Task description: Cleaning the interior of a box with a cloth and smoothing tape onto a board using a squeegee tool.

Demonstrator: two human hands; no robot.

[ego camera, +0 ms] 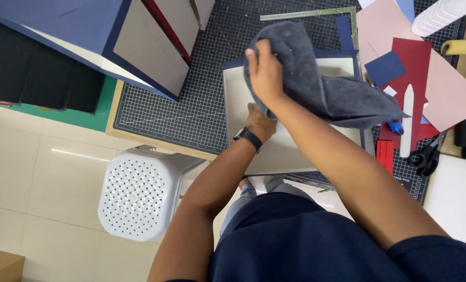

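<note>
**Grey cloth pressed on a pale board**

Head view: right hand point(264, 73) laid over a grey cloth point(321, 83), fingers together and curled onto the fabric, pressing it against the far edge of a pale board point(290, 151) with a navy border. Left hand point(260, 122) flat on the board just below, likely steadying it; fingers hidden under the cloth and right wrist, so cannot tell their spread. Black wristwatch point(248, 138) on that wrist. Board resting on a gridded cutting mat point(191, 104). One cloth, one board, one pair of scissors point(426, 155), one white perforated stool point(139, 196) beside the table.
</note>
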